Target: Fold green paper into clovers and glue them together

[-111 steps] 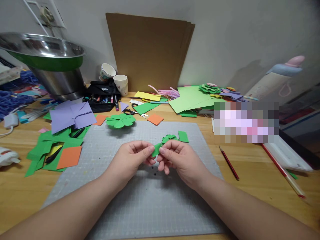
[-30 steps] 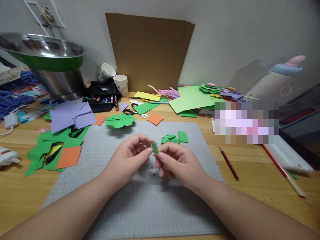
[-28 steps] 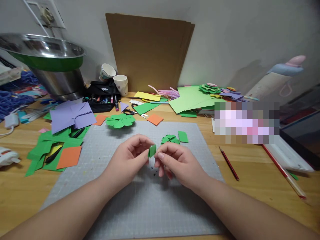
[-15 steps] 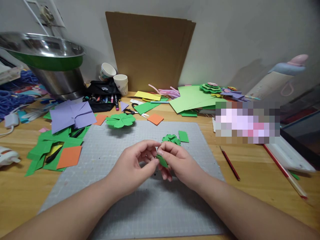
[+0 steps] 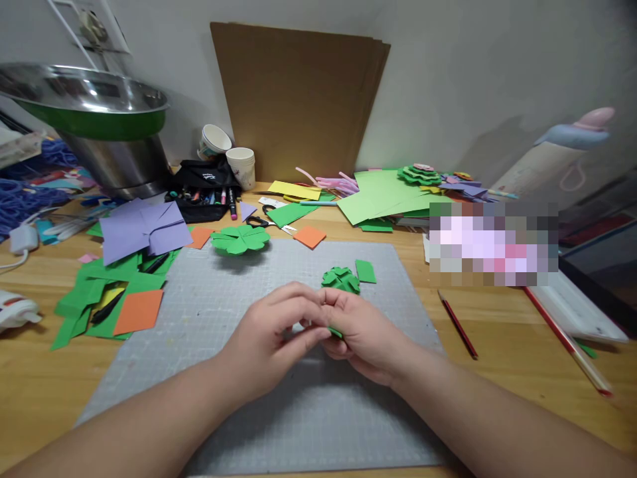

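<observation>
Clock positions are taken from the green paper piece [image 5: 336,332], 12 being away from the person. The piece sits between the two hands, above the grey mat [image 5: 298,431] on the wooden counter [image 5: 40,385]; most of it is hidden. Right hand [image 5: 365,335]: fingers curled and clamped on the piece. Left hand [image 5: 279,328]: thumb tip at the piece's edge, fingers bent against the right hand; whether they grip cannot be told. Small green flower [image 5: 341,279]: 12 o'clock, just beyond the hands. Green rectangle [image 5: 365,271]: 1 o'clock, near that flower. Larger green flower [image 5: 240,240]: 10 o'clock. Pencil [image 5: 458,326]: 3 o'clock, on the counter.
</observation>
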Demonstrator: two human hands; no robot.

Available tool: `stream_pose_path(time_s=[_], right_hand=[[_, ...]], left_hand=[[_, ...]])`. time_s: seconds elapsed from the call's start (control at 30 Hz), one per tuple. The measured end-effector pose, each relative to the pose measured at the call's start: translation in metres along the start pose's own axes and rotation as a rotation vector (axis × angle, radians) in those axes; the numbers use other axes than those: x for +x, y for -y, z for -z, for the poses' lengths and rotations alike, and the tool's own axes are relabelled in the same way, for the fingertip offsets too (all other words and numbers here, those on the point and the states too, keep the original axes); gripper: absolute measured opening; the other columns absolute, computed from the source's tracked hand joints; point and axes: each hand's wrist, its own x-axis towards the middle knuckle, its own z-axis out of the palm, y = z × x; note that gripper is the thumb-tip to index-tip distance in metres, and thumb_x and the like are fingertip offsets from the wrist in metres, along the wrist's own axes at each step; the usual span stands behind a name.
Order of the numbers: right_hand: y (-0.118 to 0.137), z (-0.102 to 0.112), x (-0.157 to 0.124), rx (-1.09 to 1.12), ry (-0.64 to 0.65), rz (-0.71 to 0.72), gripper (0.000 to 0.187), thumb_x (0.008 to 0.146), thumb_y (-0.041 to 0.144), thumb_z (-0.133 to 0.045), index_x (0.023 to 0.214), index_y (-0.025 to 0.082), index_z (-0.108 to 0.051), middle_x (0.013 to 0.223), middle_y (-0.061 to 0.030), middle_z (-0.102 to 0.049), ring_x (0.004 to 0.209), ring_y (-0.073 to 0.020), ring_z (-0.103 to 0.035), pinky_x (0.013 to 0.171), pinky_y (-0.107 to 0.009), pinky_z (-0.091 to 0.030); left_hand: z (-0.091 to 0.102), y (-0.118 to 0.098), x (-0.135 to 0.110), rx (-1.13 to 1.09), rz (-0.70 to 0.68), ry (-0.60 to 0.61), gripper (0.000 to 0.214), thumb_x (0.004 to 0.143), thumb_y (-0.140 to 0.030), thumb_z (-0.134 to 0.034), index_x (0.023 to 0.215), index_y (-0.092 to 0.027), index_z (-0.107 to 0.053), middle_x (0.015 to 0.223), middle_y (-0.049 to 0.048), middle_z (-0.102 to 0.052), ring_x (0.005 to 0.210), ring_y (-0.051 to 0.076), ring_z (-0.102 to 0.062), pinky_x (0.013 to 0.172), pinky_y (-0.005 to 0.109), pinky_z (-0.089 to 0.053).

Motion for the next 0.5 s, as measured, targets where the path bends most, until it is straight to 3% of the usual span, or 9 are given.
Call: stream_pose_path(time_s=[0.17,0.23,0.33,0.5], right_hand=[[-0.001,0.001,0.0,-0.155,-0.104,0.226,0.03,0.078,0.046,-0.066,0.084,0.019,-0.056,0.064,0.0034,-0.059,0.044,-0.0057,-0.048,0.037,-0.016,-0.026],[0.0,0.001,-0.001,-0.197,-0.096,0.272,0.026,0.076,0.041,-0.07,0.082,0.019,-0.058,0.066,0.0027,-0.061,0.045,-0.0054,-0.049,0.037,-0.016,-0.028],[0.001,0.002,-0.001,-0.091,-0.041,0.219,0.024,0.077,0.038,-0.069,0.075,0.017,-0.057,0.062,0.0019,-0.062,0.042,-0.0048,-0.049,0.036,-0.015,-0.027],[0.0,0.006,0.002,0.051,0.036,0.14,0.024,0.076,0.035,-0.07,0.073,0.016,-0.057,0.059,0.0005,-0.064,0.039,-0.0049,-0.05,0.034,-0.014,-0.025]], left_hand=[[0.002,0.006,0.005,-0.244,0.361,-0.257,0.018,0.08,-0.026,-0.065,0.068,-0.017,-0.055,0.068,-0.0021,-0.056,0.063,0.01,-0.051,0.059,0.023,-0.04],[0.003,0.009,0.008,-0.402,0.471,-0.231,0.022,0.078,-0.032,-0.067,0.068,-0.017,-0.054,0.062,-0.0037,-0.053,0.056,0.008,-0.046,0.053,0.022,-0.037],[0.003,0.011,0.01,-0.623,0.54,-0.145,0.021,0.077,-0.036,-0.069,0.079,-0.017,-0.059,0.061,-0.0039,-0.055,0.054,0.008,-0.047,0.051,0.021,-0.038],[0.002,0.011,0.01,-0.649,0.508,-0.1,0.03,0.076,-0.033,-0.071,0.1,-0.018,-0.061,0.069,-0.0021,-0.061,0.058,0.009,-0.052,0.055,0.021,-0.043]])
